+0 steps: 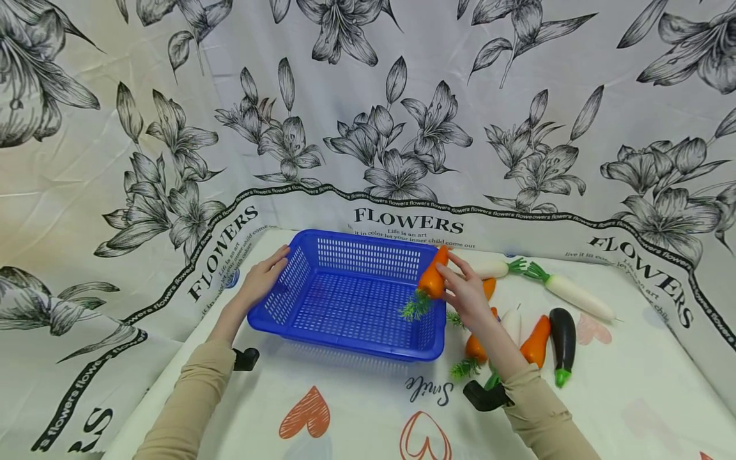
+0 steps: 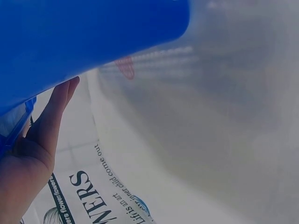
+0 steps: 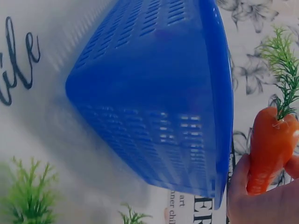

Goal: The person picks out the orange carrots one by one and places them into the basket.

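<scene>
A blue plastic basket (image 1: 351,345) with slotted walls stands on the table, its inside showing only the slotted floor. At its left rim is my left hand (image 1: 264,278), fingertips touching the edge; the left wrist view shows those fingers (image 2: 58,100) fairly straight along the outer wall. My right hand (image 1: 467,294) pinches an orange toy carrot (image 1: 432,278) between thumb and fingers. The carrot overlaps the basket's right rim in the head view, its leafy green top (image 1: 416,305) pointing down over the inside. In the right wrist view the carrot (image 3: 273,144) is beside the rim.
Right of the basket lie several more toy vegetables: a white radish (image 1: 577,296), a dark eggplant (image 1: 562,342), a carrot (image 1: 536,342) and others partly behind my right forearm. A flower-printed curtain (image 1: 368,147) rises behind the table (image 1: 356,421).
</scene>
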{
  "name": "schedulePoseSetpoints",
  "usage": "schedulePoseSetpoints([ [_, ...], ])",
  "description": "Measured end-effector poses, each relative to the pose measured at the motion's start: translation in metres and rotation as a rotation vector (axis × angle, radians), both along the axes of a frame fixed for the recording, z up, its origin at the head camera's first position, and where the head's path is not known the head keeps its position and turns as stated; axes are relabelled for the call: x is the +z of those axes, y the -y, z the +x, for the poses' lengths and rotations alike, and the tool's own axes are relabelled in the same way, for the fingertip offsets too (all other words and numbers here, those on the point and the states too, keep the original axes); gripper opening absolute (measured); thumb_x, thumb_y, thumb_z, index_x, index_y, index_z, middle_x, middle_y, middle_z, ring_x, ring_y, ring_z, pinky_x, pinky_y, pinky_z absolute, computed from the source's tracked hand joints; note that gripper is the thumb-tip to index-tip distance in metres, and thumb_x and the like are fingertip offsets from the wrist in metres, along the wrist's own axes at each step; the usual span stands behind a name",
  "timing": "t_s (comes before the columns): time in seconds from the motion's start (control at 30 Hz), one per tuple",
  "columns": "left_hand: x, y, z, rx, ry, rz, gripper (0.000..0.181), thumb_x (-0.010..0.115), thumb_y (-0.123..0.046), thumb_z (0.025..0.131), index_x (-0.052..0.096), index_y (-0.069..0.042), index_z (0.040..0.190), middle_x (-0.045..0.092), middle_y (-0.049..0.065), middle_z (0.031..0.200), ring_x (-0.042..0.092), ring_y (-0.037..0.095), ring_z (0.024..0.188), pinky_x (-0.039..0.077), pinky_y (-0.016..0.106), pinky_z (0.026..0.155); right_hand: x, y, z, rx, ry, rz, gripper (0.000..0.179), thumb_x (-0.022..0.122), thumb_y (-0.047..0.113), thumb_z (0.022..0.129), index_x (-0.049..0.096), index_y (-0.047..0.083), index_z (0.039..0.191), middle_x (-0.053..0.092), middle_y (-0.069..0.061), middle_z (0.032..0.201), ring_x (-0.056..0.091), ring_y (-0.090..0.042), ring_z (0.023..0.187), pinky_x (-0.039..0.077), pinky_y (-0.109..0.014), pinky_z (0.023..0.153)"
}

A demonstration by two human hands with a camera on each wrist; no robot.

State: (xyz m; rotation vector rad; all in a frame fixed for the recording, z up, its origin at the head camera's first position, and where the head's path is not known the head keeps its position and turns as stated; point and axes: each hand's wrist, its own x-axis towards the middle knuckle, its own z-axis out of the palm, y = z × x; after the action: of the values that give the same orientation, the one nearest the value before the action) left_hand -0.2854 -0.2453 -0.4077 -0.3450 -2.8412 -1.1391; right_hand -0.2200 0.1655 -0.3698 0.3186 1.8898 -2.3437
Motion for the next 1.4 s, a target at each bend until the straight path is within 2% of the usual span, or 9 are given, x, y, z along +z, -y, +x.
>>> schedulePoseSetpoints([
  [0.2,0.0,-0.001,0.001,-0.005,-0.001,0.013,0.051,0.032,-0.034,0.104,0.033,-0.008,0.147,0.026,0.01,0.156,0.026,0.04,0.141,0.021,0.058,0.113,-0.002,0.014,-0.002,0.003,-0.001,-0.007,0.059,0.057,0.023,0.096,0.031,0.023,0.149,0.046,-0.011,0.131,0.063,-0.005,0.081,0.054,-0.021,0.077],
  [0.43,0.0,-0.001,0.002,-0.016,-0.003,0.014,0.052,0.031,-0.035,0.104,0.032,-0.006,0.148,0.025,0.012,0.156,0.025,0.042,0.141,0.02,0.059,0.113,-0.003,0.033,-0.005,0.006,-0.032,0.003,0.057,0.056,0.02,0.096,0.033,0.02,0.148,0.044,-0.015,0.135,0.061,-0.006,0.083,0.053,-0.021,0.075],
  [0.6,0.0,-0.001,0.001,-0.011,-0.001,0.024,0.051,0.032,-0.033,0.104,0.033,-0.007,0.147,0.026,0.012,0.156,0.025,0.041,0.141,0.02,0.059,0.113,-0.007,0.045,-0.008,0.01,-0.048,-0.01,0.056,0.056,0.018,0.096,0.034,0.018,0.148,0.047,-0.016,0.131,0.061,-0.005,0.08,0.053,-0.023,0.076],
  [0.8,0.001,-0.002,0.0,-0.001,0.011,0.014,0.05,0.032,-0.032,0.104,0.033,-0.008,0.148,0.025,0.009,0.156,0.025,0.04,0.142,0.02,0.059,0.114,-0.013,0.058,-0.012,-0.005,-0.046,0.003,0.056,0.057,0.017,0.095,0.035,0.015,0.147,0.048,-0.018,0.13,0.059,-0.009,0.085,0.054,-0.031,0.085],
  [1.07,0.004,-0.002,0.002,0.001,0.007,0.003,0.049,0.033,-0.03,0.104,0.033,-0.008,0.148,0.025,0.009,0.156,0.026,0.041,0.141,0.021,0.058,0.114,-0.016,0.074,-0.016,-0.052,-0.001,-0.007,0.058,0.06,0.016,0.093,0.037,0.016,0.146,0.046,-0.02,0.132,0.057,-0.016,0.093,0.048,-0.046,0.099],
  [1.23,0.005,-0.003,0.003,0.002,0.011,0.003,0.049,0.032,-0.03,0.104,0.033,-0.008,0.148,0.025,0.01,0.156,0.026,0.041,0.141,0.021,0.058,0.114,-0.02,0.083,-0.018,-0.054,0.003,-0.034,0.057,0.058,0.013,0.093,0.037,0.014,0.146,0.046,-0.021,0.134,0.057,-0.019,0.094,0.046,-0.049,0.101],
  [1.4,0.004,-0.002,0.002,0.002,0.015,0.0,0.05,0.031,-0.032,0.104,0.032,-0.008,0.148,0.025,0.009,0.156,0.025,0.04,0.142,0.02,0.057,0.115,-0.025,0.09,-0.019,-0.059,0.016,-0.032,0.055,0.059,0.012,0.093,0.04,0.013,0.144,0.046,-0.021,0.136,0.057,-0.022,0.097,0.048,-0.048,0.099],
])
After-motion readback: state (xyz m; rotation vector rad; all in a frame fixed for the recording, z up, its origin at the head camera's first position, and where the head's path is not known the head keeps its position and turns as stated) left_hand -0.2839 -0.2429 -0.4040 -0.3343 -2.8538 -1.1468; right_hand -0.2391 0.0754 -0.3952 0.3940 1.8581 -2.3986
